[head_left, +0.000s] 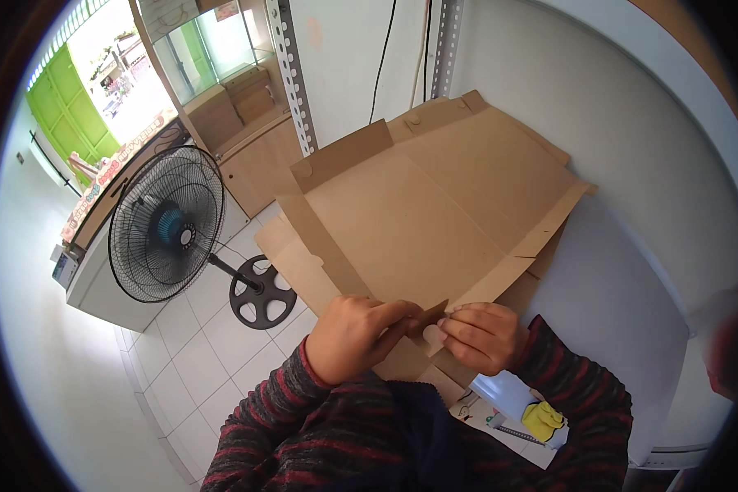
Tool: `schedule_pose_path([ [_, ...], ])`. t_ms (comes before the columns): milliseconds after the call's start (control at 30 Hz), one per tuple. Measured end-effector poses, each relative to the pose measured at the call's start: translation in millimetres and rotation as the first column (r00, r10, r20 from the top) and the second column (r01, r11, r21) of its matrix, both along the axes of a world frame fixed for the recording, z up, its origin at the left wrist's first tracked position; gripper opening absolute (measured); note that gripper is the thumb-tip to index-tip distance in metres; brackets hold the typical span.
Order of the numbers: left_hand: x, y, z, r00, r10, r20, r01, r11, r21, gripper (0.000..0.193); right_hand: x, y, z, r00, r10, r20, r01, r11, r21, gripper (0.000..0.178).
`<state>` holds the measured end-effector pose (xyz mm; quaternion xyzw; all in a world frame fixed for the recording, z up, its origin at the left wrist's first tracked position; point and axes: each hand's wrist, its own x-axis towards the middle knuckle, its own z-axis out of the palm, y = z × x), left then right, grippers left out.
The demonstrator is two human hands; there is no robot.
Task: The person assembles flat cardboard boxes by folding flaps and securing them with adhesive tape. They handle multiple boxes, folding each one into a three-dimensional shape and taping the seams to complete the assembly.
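Note:
A large flat brown cardboard box blank (418, 217) lies in front of me, with creases across it and raised flaps along its edges. At its near corner my left hand (361, 332) pinches a small cardboard flap between thumb and fingers. Just to the right, my right hand (484, 334) is closed on the cardboard edge at the same corner, its fingertips pressed together. A rounded tab (432, 334) shows between the two hands. Part of the corner is hidden behind my fingers.
A black standing fan (166, 224) is on the tiled floor at the left. Behind it stands a wooden cabinet (252, 168) with glass. Perforated metal posts (293, 82) rise at the back. Near my right forearm lie a yellow cloth (543, 420) and a white paper (521, 447).

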<state>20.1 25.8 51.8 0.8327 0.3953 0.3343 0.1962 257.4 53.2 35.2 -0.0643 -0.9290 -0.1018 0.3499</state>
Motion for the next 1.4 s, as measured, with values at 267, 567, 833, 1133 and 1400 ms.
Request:
schedule_pose_path([
  [267,6,-8,-1,0.998,-0.054,0.009,0.054,0.998,-0.012,0.014,1,-2,-4,0.998,0.034,-0.058,-0.033,0.999,0.017,0.015],
  [567,6,-9,0,0.996,-0.089,-0.029,0.088,0.996,-0.02,0.019,0,-3,-5,0.997,0.011,-0.073,-0.012,1.0,-0.008,0.013],
  [833,5,-8,-6,0.993,-0.112,-0.034,0.112,0.994,0.0,0.022,2,-3,-6,0.998,-0.01,-0.058,0.008,0.999,-0.035,0.012],
  [1133,4,-7,-7,0.985,-0.174,-0.019,0.174,0.985,0.0,0.025,0,-5,-4,0.993,-0.095,-0.07,0.093,0.995,-0.024,0.011],
  [1400,12,-11,-13,0.999,0.028,-0.021,-0.023,0.974,0.224,0.022,-3,-8,-5,0.967,-0.243,-0.074,0.226,0.957,-0.184,0.018],
])
